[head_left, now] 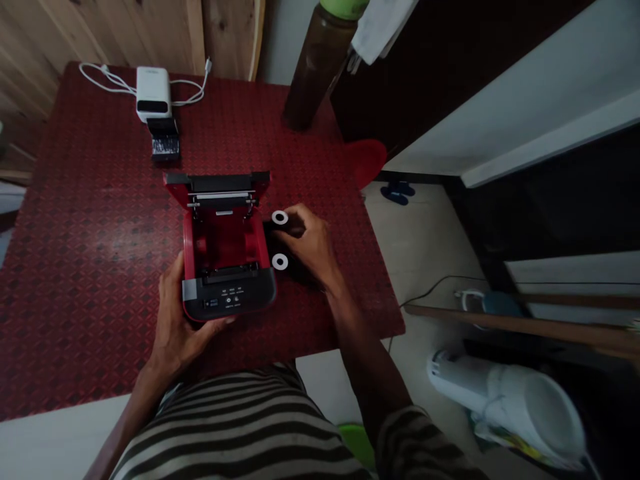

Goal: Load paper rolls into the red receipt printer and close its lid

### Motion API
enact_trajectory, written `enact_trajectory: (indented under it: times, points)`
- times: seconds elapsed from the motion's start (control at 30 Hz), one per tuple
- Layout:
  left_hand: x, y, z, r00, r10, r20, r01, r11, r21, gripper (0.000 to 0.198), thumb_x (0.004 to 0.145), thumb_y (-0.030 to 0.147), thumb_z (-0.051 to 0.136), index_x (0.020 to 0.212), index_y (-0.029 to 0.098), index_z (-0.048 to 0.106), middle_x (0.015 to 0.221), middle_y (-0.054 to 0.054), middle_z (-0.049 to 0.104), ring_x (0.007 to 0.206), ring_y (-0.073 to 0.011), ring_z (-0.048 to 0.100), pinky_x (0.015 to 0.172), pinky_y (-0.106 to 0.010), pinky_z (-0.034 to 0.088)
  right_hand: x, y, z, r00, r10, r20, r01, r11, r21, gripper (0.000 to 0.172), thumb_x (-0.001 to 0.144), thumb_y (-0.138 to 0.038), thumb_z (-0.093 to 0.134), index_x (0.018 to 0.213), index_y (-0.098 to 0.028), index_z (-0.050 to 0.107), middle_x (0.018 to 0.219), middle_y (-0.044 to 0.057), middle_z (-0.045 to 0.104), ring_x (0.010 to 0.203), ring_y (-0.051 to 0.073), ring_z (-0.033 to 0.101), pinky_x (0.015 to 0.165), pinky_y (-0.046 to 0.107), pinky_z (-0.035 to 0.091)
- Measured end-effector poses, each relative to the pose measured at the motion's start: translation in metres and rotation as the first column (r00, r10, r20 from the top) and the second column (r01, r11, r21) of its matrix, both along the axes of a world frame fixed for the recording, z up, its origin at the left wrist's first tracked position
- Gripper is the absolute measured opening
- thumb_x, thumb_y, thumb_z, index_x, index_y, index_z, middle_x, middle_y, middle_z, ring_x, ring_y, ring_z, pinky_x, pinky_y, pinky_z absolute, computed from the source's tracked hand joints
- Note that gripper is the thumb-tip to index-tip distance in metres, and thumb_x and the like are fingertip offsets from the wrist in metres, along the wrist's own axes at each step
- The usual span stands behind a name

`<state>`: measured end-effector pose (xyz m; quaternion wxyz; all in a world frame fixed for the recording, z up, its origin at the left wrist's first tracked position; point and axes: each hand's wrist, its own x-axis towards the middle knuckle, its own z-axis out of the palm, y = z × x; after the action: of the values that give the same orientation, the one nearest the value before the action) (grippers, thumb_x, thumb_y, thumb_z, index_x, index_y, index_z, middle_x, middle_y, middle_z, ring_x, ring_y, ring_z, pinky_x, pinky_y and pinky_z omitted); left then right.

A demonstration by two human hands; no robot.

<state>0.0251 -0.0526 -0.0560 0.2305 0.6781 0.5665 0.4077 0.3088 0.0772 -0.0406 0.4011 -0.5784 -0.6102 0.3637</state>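
Observation:
A red and black receipt printer (227,293) stands on the table with its lid (220,183) raised, showing a bare red compartment inside. My left hand (175,327) wraps around its front left corner, thumb along the front edge and fingers on the left side. Just right of the printer are two small paper rolls, a far roll (280,218) and a near roll (280,262), their white ring-shaped ends facing up. My right hand (313,240) has its thumb and fingers closed about the far roll. Dark shadow hides the sides of both rolls.
The red patterned table (100,267) bears a white device (153,93) with a white cable and a small black item (165,141) in front of it. A tall dark bottle (320,67) with a green lid stands at the back right. Beyond the right edge is a red stool (367,162).

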Motion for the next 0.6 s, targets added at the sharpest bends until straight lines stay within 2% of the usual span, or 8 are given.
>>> enact_trajectory:
  times: [0.13,0.3,0.4,0.47,0.53,0.6]
  points:
    - [-0.001,-0.001,0.002,1.000,0.006,-0.010,-0.006,1.000,-0.009,0.120,0.089,0.071,0.095,0.186,0.032,0.036,0.168,-0.022,0.057,0.147,-0.0457,0.064,0.118,-0.067,0.060,0.000,-0.001,-0.002,0.996,0.042,0.080,-0.044,0.999,0.014,0.026,0.089,-0.045,0.086,0.104,-0.029,0.072,0.107,0.003,0.086,0.100,0.027,0.082,0.097,0.047,0.066]
    - [-0.003,-0.002,0.008,1.000,0.008,-0.029,-0.009,0.999,-0.043,0.123,0.086,0.069,0.098,0.186,0.034,0.035,0.169,-0.021,0.059,0.150,-0.0463,0.063,0.120,-0.066,0.060,0.021,-0.019,-0.004,0.999,0.015,0.031,-0.014,1.000,-0.019,0.042,0.088,-0.031,0.084,0.129,-0.029,0.075,0.133,0.009,0.086,0.114,0.028,0.083,0.102,0.049,0.068]
    - [-0.004,-0.002,0.013,1.000,-0.008,-0.030,0.006,0.997,-0.074,0.119,0.088,0.068,0.097,0.186,0.036,0.036,0.169,-0.020,0.060,0.150,-0.0459,0.064,0.121,-0.067,0.060,0.033,-0.042,0.001,0.995,-0.015,0.095,0.016,1.000,-0.015,0.025,0.094,-0.028,0.077,0.119,-0.026,0.080,0.114,0.008,0.087,0.097,0.025,0.082,0.091,0.043,0.068]
    - [-0.005,-0.001,0.015,0.999,-0.013,-0.031,0.011,0.996,-0.084,0.114,0.092,0.069,0.093,0.186,0.039,0.035,0.169,-0.018,0.061,0.151,-0.0461,0.064,0.121,-0.069,0.059,0.035,-0.057,0.006,0.992,0.034,0.122,-0.029,0.999,-0.035,0.018,0.094,-0.025,0.076,0.111,-0.025,0.083,0.104,0.006,0.086,0.087,0.022,0.079,0.085,0.040,0.066]
    - [-0.007,0.000,0.017,0.999,-0.016,-0.042,0.013,0.997,-0.079,0.111,0.094,0.069,0.090,0.186,0.042,0.034,0.168,-0.017,0.062,0.150,-0.0467,0.064,0.120,-0.071,0.059,0.032,-0.066,0.008,0.985,0.112,0.135,-0.105,0.993,-0.054,0.029,0.092,-0.018,0.075,0.119,-0.025,0.085,0.114,0.007,0.088,0.091,0.022,0.079,0.088,0.040,0.066]
    - [-0.008,0.002,0.017,0.998,-0.026,-0.056,0.022,0.997,-0.068,0.114,0.093,0.069,0.092,0.187,0.043,0.032,0.170,-0.017,0.061,0.151,-0.0475,0.063,0.120,-0.072,0.059,0.026,-0.069,0.007,0.975,0.173,0.140,-0.168,0.985,-0.045,0.044,0.090,-0.011,0.072,0.130,-0.026,0.083,0.129,0.008,0.087,0.106,0.023,0.080,0.096,0.043,0.066]
